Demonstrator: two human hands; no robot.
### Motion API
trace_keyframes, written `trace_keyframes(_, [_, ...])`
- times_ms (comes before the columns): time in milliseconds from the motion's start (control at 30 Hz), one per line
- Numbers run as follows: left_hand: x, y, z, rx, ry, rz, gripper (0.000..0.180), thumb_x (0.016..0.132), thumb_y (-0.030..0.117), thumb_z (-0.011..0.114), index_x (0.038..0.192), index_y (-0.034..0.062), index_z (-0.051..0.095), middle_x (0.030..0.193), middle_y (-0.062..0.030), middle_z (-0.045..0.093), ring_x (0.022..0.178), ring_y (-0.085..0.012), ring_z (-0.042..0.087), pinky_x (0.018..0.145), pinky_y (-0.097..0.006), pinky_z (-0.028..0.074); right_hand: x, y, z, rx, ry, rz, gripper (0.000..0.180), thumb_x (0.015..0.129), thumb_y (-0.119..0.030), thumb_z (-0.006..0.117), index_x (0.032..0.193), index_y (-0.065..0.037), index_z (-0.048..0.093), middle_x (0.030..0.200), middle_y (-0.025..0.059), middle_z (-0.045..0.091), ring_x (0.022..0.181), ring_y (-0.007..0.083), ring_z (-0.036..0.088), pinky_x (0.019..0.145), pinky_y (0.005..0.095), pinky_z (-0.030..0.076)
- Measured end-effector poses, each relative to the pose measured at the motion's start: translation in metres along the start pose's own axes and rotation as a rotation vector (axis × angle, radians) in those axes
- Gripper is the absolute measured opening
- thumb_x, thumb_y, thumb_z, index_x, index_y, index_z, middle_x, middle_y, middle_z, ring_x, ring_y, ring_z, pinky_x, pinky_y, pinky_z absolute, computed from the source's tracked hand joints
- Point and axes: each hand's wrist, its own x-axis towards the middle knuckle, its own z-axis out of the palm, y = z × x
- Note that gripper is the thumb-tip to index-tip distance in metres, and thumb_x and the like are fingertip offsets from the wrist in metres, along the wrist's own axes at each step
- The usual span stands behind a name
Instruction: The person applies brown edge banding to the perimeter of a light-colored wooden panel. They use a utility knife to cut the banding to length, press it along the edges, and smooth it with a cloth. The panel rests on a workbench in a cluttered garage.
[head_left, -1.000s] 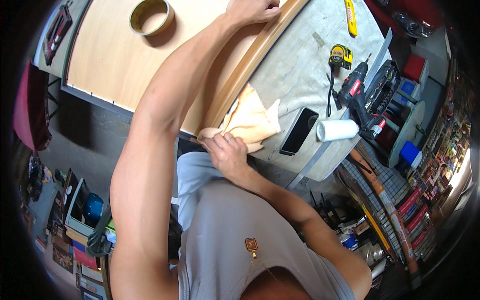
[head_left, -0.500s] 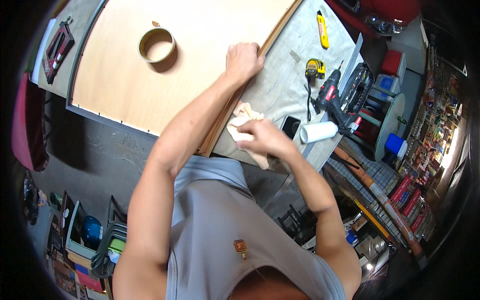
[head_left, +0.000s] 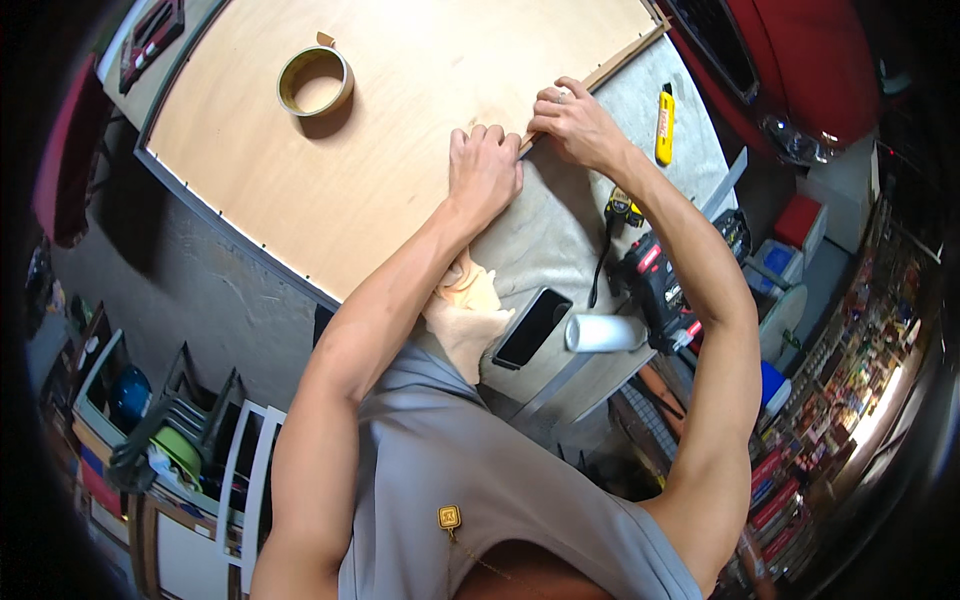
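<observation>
The board (head_left: 395,150) is tan, the cutter (head_left: 665,128) yellow

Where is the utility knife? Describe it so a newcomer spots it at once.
Find the large pale wooden panel, then the grey work surface along its right side. On that surface, right of the right hand, lies the utility knife: slim and yellow, unlike the squat yellow and black tape measure nearer the person.

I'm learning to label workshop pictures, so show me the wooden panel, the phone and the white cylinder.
Wooden panel (head_left: 400,150): head view, on its bare face.
Phone (head_left: 533,328): head view, middle of its dark screen.
White cylinder (head_left: 604,333): head view, middle of its side.
</observation>
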Motion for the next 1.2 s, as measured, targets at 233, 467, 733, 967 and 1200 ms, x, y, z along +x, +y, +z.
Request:
trace_keyframes(233, [-0.029, 0.012, -0.004, 0.01, 0.055, -0.093, 0.021, 0.079, 0.015, 0.069, 0.099, 0.0092, 0.068, 0.089, -0.0084, 0.061, 0.089, -0.0262, 0.058, 0.078, -0.04, 0.042, -0.021, 0.047, -0.003, -0.009, 0.225, -0.033, 0.024, 0.073, -0.017, 0.073, 0.095, -0.023, 0.067, 0.094, -0.0049, 0.061, 0.108, 0.0151, 0.056, 0.11, 0.0443, 0.034])
trace_keyframes(467, [-0.053, 0.007, -0.02, -0.06, 0.056, -0.166, 0.015, 0.087, 0.01, 0.064, 0.1, 0.0055, 0.068, 0.084, -0.0112, 0.06, 0.079, -0.03, 0.059, 0.073, -0.041, 0.048, -0.022, 0.074, 0.001, 0.004, 0.095, -0.096, 0.026, 0.074, -0.017, 0.073, 0.099, -0.022, 0.068, 0.095, -0.0055, 0.062, 0.11, 0.0153, 0.055, 0.11, 0.0428, 0.034])
trace_keyframes(733, [-0.086, 0.0, -0.043, -0.07, -0.045, -0.293, 0.022, 0.083, 0.004, 0.061, 0.104, 0.0047, 0.068, 0.082, -0.0136, 0.058, 0.08, -0.0323, 0.059, 0.074, -0.042, 0.05, -0.032, 0.114, -0.014, -0.102, 0.136, -0.038, 0.027, 0.073, -0.016, 0.076, 0.097, -0.025, 0.068, 0.091, -0.0056, 0.059, 0.107, 0.0147, 0.056, 0.107, 0.0423, 0.035])
trace_keyframes(967, [-0.11, -0.003, -0.057, -0.032, -0.089, -0.407, 0.027, 0.078, 0.003, 0.061, 0.103, 0.0071, 0.071, 0.085, -0.0123, 0.061, 0.082, -0.0299, 0.06, 0.075, -0.042, 0.047, -0.037, 0.131, -0.013, -0.109, 0.109, -0.064, 0.027, 0.075, -0.018, 0.076, 0.099, -0.024, 0.067, 0.095, -0.0056, 0.061, 0.112, 0.0156, 0.055, 0.109, 0.0436, 0.033])
trace_keyframes(1200, [-0.135, -0.013, -0.074, 0.046, -0.062, -0.423, 0.019, 0.081, 0.003, 0.063, 0.097, 0.0056, 0.073, 0.076, -0.0135, 0.063, 0.076, -0.0319, 0.061, 0.071, -0.042, 0.045, -0.046, 0.154, -0.019, -0.163, 0.071, -0.007, 0.033, 0.075, -0.017, 0.075, 0.106, -0.024, 0.067, 0.105, -0.0025, 0.062, 0.118, 0.018, 0.052, 0.111, 0.0439, 0.031])
